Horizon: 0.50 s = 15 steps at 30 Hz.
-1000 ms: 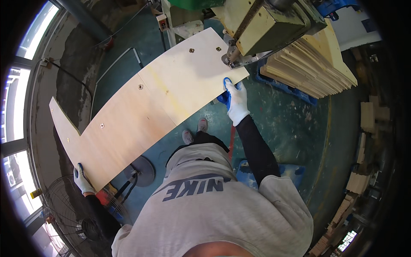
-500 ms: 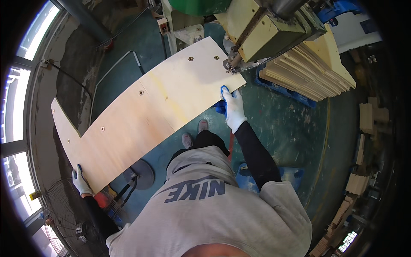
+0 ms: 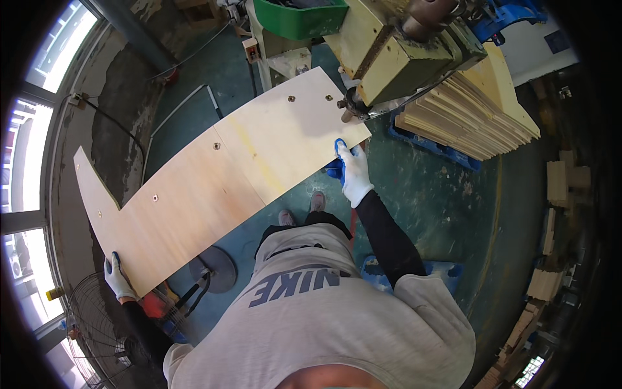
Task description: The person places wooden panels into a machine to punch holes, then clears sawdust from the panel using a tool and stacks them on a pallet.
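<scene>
A long, curved plywood panel [image 3: 188,194] with a notch at its left end lies across the view, with several small metal inserts along it. My left hand [image 3: 118,279], in a white and blue glove, grips the panel's lower left edge. My right hand [image 3: 355,174], gloved alike, pinches the near edge close to the right end, thumb on top and fingers underneath. The panel's right end sits beneath the tool tip [image 3: 350,110] of a pale green machine [image 3: 398,71]. Whether the tip touches the wood I cannot tell. What supports the panel below is hidden.
A stack of plywood panels [image 3: 463,120] rests on a blue pallet [image 3: 440,152] right of the machine. A green bin [image 3: 301,23] is mounted at the top. A wire-cage fan [image 3: 91,318] and a round dark disc [image 3: 217,267] stand at the lower left. Wood pieces [image 3: 557,185] line the right side.
The panel's right end has shifted slightly toward me, and its left end slightly left. The tool tip now reaches lower over the right corner. Both hands keep their hold; the view has shifted a little.
</scene>
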{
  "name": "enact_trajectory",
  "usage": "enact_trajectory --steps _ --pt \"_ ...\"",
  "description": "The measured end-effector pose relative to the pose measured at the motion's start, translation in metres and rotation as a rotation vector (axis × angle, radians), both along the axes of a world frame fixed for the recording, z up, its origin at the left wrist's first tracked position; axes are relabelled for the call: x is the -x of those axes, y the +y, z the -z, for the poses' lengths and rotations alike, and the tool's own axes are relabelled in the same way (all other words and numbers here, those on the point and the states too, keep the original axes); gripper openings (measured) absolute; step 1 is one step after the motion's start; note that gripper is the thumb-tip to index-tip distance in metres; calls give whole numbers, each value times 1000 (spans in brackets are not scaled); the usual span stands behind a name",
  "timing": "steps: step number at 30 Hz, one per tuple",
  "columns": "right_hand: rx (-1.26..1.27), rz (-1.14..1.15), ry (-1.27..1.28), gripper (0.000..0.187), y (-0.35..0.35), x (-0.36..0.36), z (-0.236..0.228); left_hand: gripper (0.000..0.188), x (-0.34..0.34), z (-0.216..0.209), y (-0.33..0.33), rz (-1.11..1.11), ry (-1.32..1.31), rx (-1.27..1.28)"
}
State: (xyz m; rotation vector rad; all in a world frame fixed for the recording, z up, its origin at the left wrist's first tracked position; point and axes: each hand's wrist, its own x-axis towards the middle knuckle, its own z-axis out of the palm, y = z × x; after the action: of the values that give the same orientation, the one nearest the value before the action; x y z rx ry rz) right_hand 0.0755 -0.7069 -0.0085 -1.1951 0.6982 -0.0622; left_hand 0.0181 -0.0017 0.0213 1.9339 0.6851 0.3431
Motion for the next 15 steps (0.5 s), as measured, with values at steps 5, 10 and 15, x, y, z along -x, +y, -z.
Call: enact_trajectory --steps 5,10,15 --pt "-103 13 -93 22 -11 5 2 41 29 2 -1 35 15 -37" --pt "-264 -69 -110 27 5 70 -25 38 61 -80 19 113 135 -141" --pt "-406 -17 -227 49 -15 184 16 31 87 -160 11 268 314 -84"
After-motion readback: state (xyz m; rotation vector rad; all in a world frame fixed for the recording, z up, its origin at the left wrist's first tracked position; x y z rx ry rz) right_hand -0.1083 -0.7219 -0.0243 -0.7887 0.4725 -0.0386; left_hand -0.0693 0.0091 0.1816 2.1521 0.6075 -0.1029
